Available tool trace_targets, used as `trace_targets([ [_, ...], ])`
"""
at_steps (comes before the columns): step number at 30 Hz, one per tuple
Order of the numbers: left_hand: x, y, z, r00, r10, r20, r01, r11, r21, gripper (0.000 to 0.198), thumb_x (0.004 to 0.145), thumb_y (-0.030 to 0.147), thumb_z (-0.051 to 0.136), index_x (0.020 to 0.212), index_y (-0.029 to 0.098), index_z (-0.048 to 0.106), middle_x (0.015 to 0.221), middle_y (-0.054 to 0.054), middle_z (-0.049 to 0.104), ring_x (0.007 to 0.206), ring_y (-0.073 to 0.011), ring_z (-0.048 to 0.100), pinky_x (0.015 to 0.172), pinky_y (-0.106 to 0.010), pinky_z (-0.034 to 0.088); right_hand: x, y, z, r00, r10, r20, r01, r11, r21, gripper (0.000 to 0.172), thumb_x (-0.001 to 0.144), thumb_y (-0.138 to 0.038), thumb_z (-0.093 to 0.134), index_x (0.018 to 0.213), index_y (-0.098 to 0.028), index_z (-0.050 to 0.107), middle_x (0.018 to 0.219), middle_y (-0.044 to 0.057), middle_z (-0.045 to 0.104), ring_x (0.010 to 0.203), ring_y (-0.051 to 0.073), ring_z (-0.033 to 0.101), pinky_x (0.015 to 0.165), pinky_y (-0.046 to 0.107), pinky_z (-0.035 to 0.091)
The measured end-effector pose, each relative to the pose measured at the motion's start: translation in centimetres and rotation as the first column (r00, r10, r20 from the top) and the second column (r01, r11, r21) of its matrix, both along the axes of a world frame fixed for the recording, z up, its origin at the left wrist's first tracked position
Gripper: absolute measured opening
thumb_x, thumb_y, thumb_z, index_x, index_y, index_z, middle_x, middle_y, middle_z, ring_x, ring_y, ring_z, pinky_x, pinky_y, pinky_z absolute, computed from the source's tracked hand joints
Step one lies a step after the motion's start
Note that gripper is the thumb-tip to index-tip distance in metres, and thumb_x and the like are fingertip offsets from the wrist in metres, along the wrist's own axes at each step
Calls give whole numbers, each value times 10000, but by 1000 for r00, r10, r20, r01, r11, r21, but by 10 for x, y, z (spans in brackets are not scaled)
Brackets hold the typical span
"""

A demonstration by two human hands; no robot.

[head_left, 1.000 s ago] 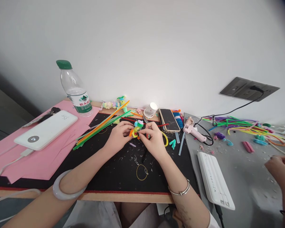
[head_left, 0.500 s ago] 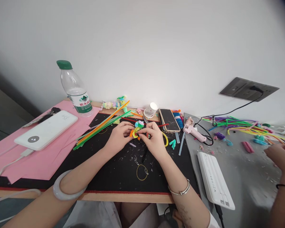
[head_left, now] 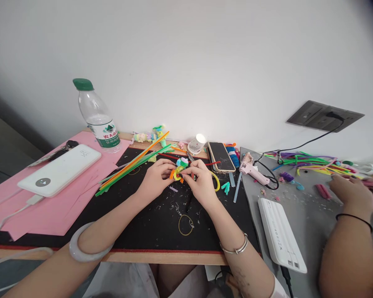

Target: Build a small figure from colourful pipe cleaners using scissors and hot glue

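Over the middle of the black mat [head_left: 143,227], a small colourful pipe-cleaner figure [head_left: 182,163] is pinched between my two hands. Its top is green, blue and pink, with yellow and orange parts lower down. My left hand [head_left: 157,177] grips it from the left, thumb and index finger at the orange part. From the right, my right hand [head_left: 200,180] closes its fingertips on the lower part. Green and orange pipe cleaners [head_left: 133,165] lie left of my hands. A yellow scissor handle [head_left: 216,181] shows beside my right hand.
A bottle [head_left: 101,124] and white power bank [head_left: 60,169] stand on pink paper [head_left: 71,211] at left. Behind are a paper cup [head_left: 197,144] and phone [head_left: 221,157]. A pink glue gun [head_left: 253,169], another power bank [head_left: 281,234] and another person's hands [head_left: 352,192] are at right.
The other person's arm has moved left and further into view, with pink material now at the hands. My hands and the figure have hardly moved.
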State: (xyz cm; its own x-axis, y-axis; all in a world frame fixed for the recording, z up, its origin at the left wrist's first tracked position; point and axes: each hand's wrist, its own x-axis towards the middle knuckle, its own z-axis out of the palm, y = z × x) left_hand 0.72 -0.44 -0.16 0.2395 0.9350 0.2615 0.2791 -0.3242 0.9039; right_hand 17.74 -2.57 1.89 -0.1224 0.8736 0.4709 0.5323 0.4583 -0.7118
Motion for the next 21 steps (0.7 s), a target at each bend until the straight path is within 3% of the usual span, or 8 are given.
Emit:
trace_targets([
  [21,0,0,2,1000,3,5,-3,1000,9,179,693,269,675,848,180,665,1051,-60,562,876,-190,650,788,-365,602,-1,-1,2,1000,11,1,-11,1000,-10,113,776,-108,636,765,-195,708,805,13,507,764,153,542,706,279,450],
])
